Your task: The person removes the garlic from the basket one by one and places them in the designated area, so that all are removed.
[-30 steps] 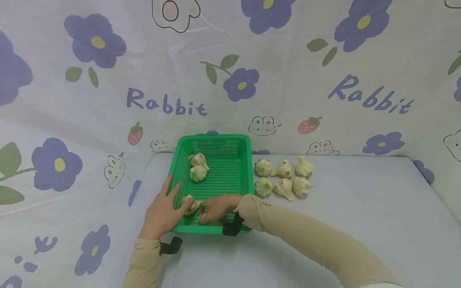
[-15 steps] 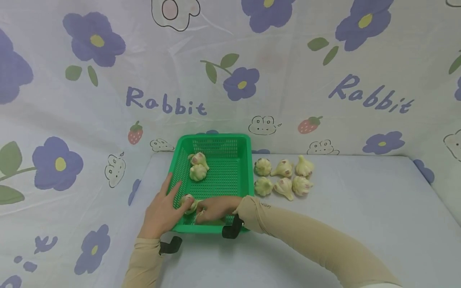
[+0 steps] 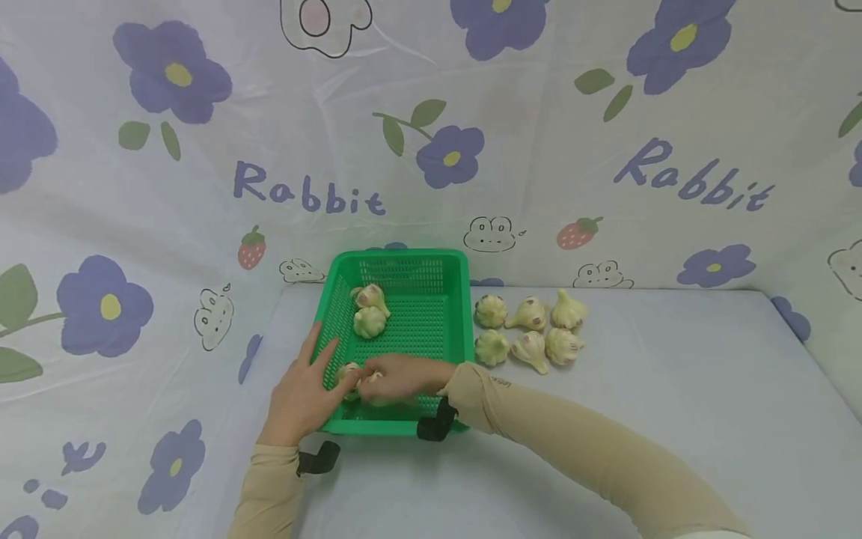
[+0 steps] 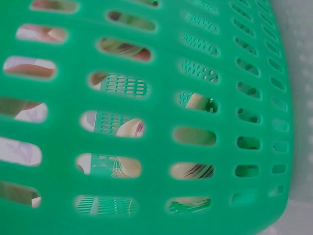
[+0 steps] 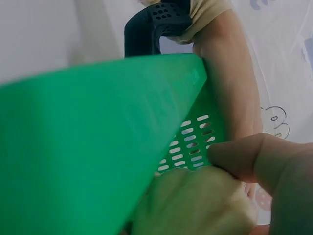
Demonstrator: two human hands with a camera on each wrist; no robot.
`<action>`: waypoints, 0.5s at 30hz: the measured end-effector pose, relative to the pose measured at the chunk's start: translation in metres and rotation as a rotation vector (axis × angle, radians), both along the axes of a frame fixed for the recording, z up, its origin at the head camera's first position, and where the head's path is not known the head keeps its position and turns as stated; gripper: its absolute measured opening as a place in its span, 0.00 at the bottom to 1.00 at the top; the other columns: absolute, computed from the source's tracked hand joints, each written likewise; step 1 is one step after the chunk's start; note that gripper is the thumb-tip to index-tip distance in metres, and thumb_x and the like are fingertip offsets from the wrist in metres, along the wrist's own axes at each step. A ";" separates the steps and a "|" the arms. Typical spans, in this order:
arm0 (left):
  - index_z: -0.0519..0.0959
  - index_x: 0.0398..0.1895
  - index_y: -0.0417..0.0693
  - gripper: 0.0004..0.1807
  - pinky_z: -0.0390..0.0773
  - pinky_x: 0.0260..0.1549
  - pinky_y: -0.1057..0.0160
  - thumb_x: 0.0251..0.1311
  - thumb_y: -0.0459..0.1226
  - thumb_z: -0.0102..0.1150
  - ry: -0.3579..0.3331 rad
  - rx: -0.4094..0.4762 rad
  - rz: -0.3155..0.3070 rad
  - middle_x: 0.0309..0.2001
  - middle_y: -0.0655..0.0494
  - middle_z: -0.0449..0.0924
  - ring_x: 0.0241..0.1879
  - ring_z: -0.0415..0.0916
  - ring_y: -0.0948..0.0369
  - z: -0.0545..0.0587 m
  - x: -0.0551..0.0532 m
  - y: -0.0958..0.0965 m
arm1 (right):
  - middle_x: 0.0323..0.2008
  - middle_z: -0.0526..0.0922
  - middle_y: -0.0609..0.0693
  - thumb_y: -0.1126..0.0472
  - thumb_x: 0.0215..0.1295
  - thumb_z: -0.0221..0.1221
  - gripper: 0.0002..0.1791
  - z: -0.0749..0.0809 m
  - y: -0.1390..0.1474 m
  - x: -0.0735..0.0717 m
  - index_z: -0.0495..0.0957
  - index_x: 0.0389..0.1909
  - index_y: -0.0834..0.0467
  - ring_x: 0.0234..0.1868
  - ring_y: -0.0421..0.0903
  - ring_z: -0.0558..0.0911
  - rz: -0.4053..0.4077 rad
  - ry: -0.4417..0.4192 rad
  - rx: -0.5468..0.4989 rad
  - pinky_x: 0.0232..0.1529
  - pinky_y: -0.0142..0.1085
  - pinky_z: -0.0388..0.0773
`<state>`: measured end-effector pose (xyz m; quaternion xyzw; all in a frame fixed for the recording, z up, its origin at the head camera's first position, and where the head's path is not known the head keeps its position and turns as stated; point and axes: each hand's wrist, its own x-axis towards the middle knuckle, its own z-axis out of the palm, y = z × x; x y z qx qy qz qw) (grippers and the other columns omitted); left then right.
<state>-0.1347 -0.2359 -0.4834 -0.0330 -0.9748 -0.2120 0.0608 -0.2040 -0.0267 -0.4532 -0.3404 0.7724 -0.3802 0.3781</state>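
A green plastic basket holds several garlic bulbs. Inside its near part, my right hand pinches a garlic bulb, seen close up in the right wrist view and mostly covered by the fingers in the head view. Just left of it lies another garlic bulb, with the thumb of my left hand against it. The left hand rests over the basket's left rim, fingers spread and fairly straight. In the left wrist view the slotted basket wall hides most of that hand.
Two garlic bulbs lie together in the basket's far left part. Right of the basket, several more garlic bulbs stand in two rows on the white table. A printed cloth hangs behind and at the sides.
My right hand has shifted slightly away from the near rim and upward in the head view, with the garlic bulb in its fingers. My left hand has stayed in place.
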 end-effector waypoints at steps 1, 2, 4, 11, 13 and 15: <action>0.64 0.80 0.45 0.45 0.80 0.54 0.34 0.71 0.64 0.54 0.000 0.000 0.000 0.85 0.45 0.42 0.71 0.68 0.34 0.000 0.000 0.000 | 0.20 0.70 0.42 0.54 0.74 0.53 0.21 0.002 0.000 0.000 0.77 0.59 0.63 0.17 0.39 0.64 -0.006 0.002 -0.006 0.24 0.35 0.69; 0.64 0.80 0.45 0.45 0.80 0.53 0.33 0.71 0.64 0.54 0.000 0.000 0.000 0.85 0.45 0.42 0.71 0.68 0.34 0.000 0.000 0.000 | 0.18 0.68 0.43 0.54 0.74 0.53 0.20 0.003 0.001 0.001 0.76 0.58 0.63 0.16 0.39 0.62 -0.015 0.007 -0.009 0.22 0.35 0.68; 0.64 0.80 0.45 0.45 0.80 0.54 0.33 0.71 0.65 0.53 0.000 -0.001 0.001 0.85 0.46 0.42 0.71 0.68 0.33 0.000 0.000 0.000 | 0.18 0.70 0.43 0.54 0.75 0.53 0.19 0.006 0.001 0.001 0.76 0.58 0.62 0.15 0.38 0.64 -0.030 0.047 -0.002 0.21 0.34 0.68; 0.63 0.81 0.46 0.45 0.79 0.55 0.33 0.72 0.66 0.50 -0.015 0.001 0.003 0.86 0.46 0.41 0.72 0.67 0.34 0.000 0.000 0.000 | 0.18 0.73 0.43 0.56 0.75 0.55 0.17 0.015 0.004 0.001 0.78 0.56 0.63 0.19 0.38 0.67 -0.036 0.288 0.009 0.31 0.36 0.74; 0.63 0.81 0.45 0.45 0.79 0.55 0.32 0.72 0.66 0.50 -0.015 0.006 0.002 0.86 0.46 0.41 0.73 0.66 0.34 0.001 0.000 0.000 | 0.22 0.76 0.45 0.55 0.75 0.56 0.18 0.018 0.006 0.001 0.79 0.56 0.62 0.26 0.39 0.70 -0.046 0.348 0.034 0.38 0.38 0.76; 0.63 0.80 0.45 0.45 0.78 0.56 0.32 0.72 0.66 0.50 -0.014 0.009 0.002 0.86 0.46 0.41 0.73 0.65 0.34 0.001 0.000 0.000 | 0.28 0.78 0.47 0.54 0.76 0.56 0.17 0.021 0.009 0.002 0.79 0.56 0.61 0.35 0.42 0.71 -0.061 0.381 0.061 0.43 0.39 0.77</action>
